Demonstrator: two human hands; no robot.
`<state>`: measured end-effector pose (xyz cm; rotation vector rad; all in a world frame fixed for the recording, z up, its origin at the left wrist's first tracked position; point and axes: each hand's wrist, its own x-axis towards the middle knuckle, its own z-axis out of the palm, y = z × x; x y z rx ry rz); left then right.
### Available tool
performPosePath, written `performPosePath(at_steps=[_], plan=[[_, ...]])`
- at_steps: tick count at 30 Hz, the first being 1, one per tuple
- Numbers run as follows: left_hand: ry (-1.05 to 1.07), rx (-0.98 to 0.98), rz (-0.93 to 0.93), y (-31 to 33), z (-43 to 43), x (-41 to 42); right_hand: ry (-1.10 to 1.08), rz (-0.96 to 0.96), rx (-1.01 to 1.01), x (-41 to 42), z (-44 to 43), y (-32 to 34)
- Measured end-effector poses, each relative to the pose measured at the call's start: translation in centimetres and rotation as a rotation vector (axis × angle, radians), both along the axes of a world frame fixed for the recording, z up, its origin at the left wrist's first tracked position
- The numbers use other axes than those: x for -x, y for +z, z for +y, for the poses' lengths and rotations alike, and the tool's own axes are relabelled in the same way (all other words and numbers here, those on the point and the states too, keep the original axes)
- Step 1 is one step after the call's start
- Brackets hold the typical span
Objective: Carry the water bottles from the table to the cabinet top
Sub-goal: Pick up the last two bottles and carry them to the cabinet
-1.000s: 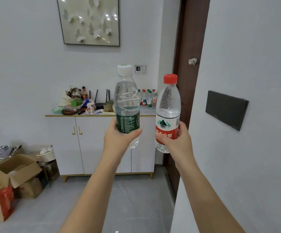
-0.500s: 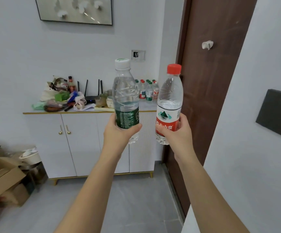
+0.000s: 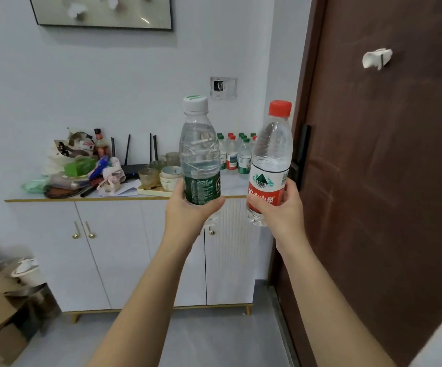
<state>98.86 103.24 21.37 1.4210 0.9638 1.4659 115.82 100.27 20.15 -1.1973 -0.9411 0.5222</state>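
Two bottles are held out in front, one per hand, long axes upright with caps up. The left hand [image 3: 188, 211] curls round the lower body of the green-labelled bottle [image 3: 200, 154]. Just to its right, the right hand [image 3: 280, 207] grips the red-labelled bottle [image 3: 270, 165] at its label, leaning slightly. The bottles do not touch. Farther off, straight ahead, lies the cabinet top [image 3: 234, 184]. Its bare patch sits at the right end, right of the bowls [image 3: 171, 176] and in front of a standing cluster of bottles [image 3: 237, 157]. The right hand looks nearer to that patch.
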Motion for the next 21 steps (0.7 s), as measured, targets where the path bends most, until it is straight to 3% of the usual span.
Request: performPosePath(at_steps=[21], plan=[[-0.015, 0.029, 0.033, -3.6, 27.2, -8.7, -0.072, -0.064, 0.038, -8.3, 26.5, -3.2]])
